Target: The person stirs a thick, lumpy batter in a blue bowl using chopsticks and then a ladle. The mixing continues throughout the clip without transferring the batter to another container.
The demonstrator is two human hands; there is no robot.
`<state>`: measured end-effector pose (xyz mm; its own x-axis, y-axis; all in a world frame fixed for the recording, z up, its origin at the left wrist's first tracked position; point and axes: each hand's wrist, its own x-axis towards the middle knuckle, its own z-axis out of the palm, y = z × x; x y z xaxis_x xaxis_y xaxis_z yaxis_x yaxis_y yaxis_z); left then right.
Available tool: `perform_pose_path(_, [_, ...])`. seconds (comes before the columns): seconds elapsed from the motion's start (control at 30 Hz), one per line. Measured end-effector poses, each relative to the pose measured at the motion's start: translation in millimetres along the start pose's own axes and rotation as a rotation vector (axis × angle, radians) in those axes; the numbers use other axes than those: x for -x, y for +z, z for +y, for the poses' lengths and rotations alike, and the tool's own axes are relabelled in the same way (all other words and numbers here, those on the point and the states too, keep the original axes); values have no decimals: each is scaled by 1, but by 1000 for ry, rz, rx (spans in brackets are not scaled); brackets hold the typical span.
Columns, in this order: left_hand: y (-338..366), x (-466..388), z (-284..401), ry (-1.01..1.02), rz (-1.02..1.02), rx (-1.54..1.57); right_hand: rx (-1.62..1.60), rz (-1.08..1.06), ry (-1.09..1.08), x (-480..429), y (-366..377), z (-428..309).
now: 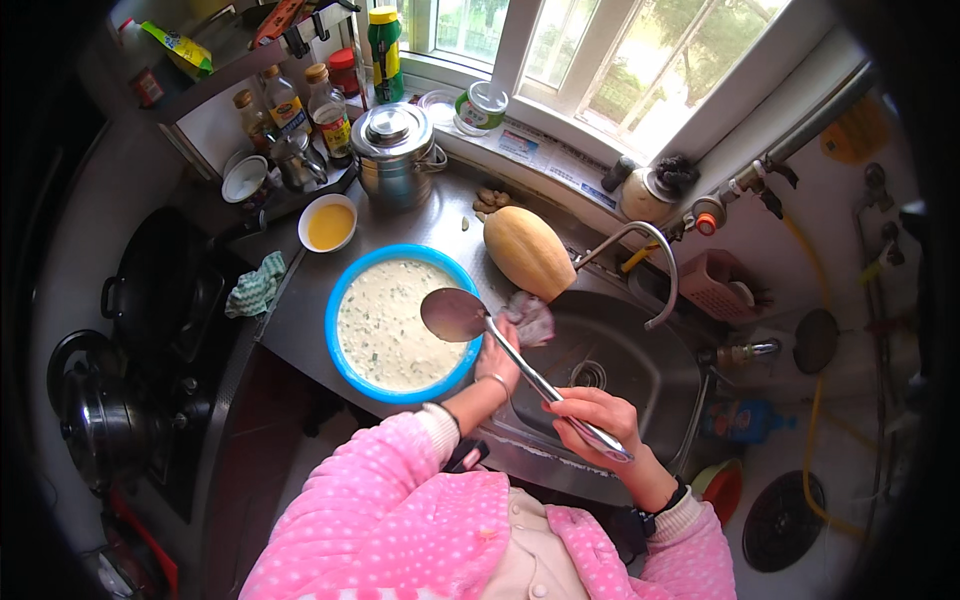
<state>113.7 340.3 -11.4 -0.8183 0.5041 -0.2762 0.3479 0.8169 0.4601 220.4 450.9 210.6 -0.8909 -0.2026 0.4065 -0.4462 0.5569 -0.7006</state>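
Observation:
My right hand [600, 424] holds a metal ladle [525, 364] by its handle; the ladle's bowl is over the right part of a blue basin [337, 289]. Pale batter with green bits [394, 322] fills much of the basin. My left hand [499, 356] is at the basin's right side, partly behind the ladle, beside a crumpled cloth [531, 319] at the sink's edge. Whether its fingers grip the cloth or the basin rim cannot be told. A white bowl of yellow liquid [328, 225], perhaps beaten egg, stands behind the basin to the left.
A squash [529, 251] lies by the sink [637, 375] and its curved faucet [667, 262]. Ginger [491, 199] and a lidded steel pot [395, 161] are at the back. A green-white cloth [257, 285] lies left, near a black wok [161, 277] on the stove.

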Motion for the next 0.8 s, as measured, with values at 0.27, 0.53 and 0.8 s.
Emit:
perform_pose_path(0.27, [11, 38, -27, 163, 44, -198, -3, 3, 15, -4, 3, 4])
perform_pose_path(0.53, [-13, 129, -90, 315, -38, -155, 158, -139, -169, -27, 39, 29])
perform_pose_path(0.8, [-51, 172, -128, 261, -157, 118, 130, -246, -75, -35, 48, 12])
